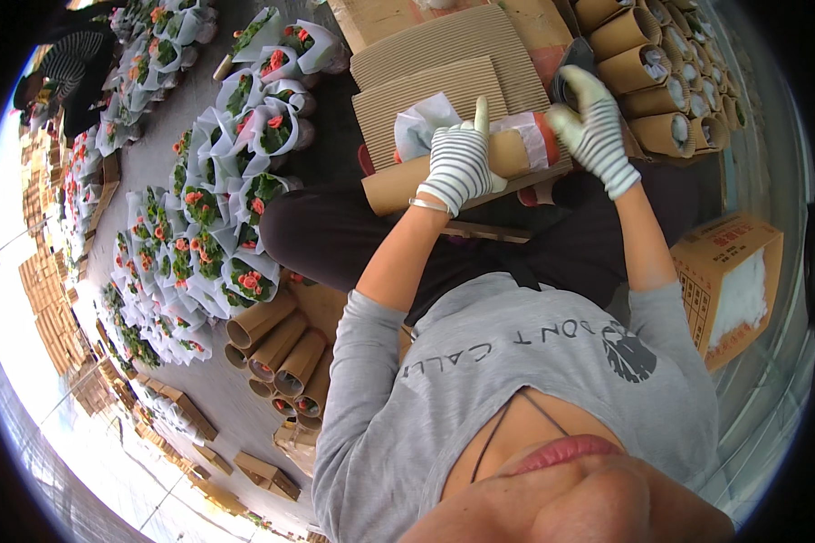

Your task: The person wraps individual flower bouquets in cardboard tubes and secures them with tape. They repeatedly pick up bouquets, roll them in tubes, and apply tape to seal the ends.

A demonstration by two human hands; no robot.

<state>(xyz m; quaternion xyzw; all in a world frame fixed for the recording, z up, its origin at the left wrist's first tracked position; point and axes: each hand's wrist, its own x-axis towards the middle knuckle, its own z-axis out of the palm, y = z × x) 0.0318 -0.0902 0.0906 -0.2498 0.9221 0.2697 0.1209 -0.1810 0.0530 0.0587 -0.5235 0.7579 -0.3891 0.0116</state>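
Observation:
My left hand [460,161], in a striped knit glove, lies over a rolled brown cardboard sheet [395,186] and holds it across my lap. White wrapping paper [424,122] sticks out behind that hand. At the roll's right end shows a pale wrapped piece with a red-orange band [549,141]. My right hand [592,129], gloved alike, has its thumb beside this band. Its fingertips reach a dark rounded object [567,78], perhaps a tape dispenser; whether they grip it is unclear. Ribbed corrugated cardboard sheets [441,51] lie stacked beyond both hands.
Cardboard tubes [659,132] fill a box at the upper right. More tubes [292,363] are piled left of my hip. Rows of paper-wrapped flowering plants [200,203] cover the floor at left. A printed carton [727,285] stands at right. Another person [75,64] bends at far left.

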